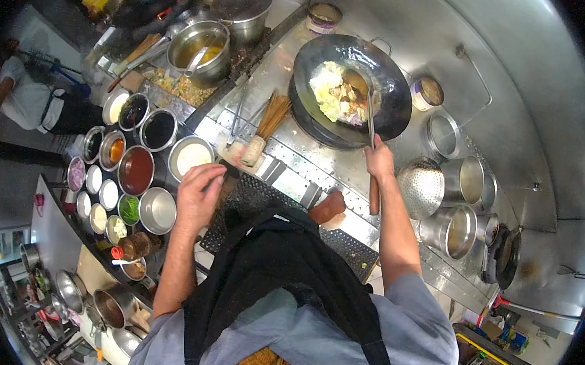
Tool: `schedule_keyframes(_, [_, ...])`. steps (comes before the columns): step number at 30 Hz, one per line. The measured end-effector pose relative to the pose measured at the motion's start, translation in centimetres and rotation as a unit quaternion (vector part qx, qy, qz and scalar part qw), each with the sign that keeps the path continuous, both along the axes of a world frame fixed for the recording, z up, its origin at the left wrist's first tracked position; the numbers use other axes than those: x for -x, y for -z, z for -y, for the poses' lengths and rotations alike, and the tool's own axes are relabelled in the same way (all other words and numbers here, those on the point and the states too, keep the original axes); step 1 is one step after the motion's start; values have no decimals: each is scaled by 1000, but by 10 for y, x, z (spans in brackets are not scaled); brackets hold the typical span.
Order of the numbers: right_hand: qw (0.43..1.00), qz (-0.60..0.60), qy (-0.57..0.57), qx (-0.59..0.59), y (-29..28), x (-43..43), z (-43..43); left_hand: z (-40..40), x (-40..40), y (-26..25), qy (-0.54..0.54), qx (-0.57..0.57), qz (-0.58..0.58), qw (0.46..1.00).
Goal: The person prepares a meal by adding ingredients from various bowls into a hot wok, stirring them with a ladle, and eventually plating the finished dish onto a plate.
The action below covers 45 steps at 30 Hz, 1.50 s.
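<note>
My right hand grips the handle of a long cooking ladle, whose head rests in a black wok on the stove. Pale leafy vegetables and browned pieces of food in brown liquid lie in the wok. My left hand is raised with bent fingers and nothing visible in it, close to a steel pot of white powder or paste. A bamboo wok brush lies between my hands, left of the wok. A brown folded cloth is on the stove's front edge.
Pots of sauces, such as a red one and a dark one, crowd the left. Beyond stands a pot of oil. A perforated strainer and steel pots are right of the wok. Another person stands far left.
</note>
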State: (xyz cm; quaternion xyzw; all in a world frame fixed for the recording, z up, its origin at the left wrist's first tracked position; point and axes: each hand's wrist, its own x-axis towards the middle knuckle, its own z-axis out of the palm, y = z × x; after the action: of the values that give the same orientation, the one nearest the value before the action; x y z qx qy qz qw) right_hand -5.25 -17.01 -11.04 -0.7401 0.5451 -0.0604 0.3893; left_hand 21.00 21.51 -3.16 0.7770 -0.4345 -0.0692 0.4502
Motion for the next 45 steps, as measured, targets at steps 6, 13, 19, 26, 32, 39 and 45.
schedule_keyframes(6, [969,-103,-92,202,-9,14,-1,21,51,-8,81,1,-4,997])
schedule_keyframes(13, [915,373,66,-142,-34,-50,-66,34,54,-21,171,6,-170,970])
schedule_keyframes(19, [837,492,-164,-174,-91,-155,-258,-30,2,-50,175,64,-663,726])
schedule_keyframes(26, [969,145,-195,-34,-2,-73,-314,-271,-97,-55,-136,42,-423,895])
schedule_keyframes(32, [969,-118,-115,-186,158,91,-355,-371,-182,2,-340,-133,-287,886])
schedule_keyframes(39, [953,-181,-126,-206,222,160,-364,-399,-213,58,-388,-146,-252,874])
schedule_keyframes(45, [965,-126,-159,-169,248,173,-348,-403,-227,79,-367,-151,-214,893])
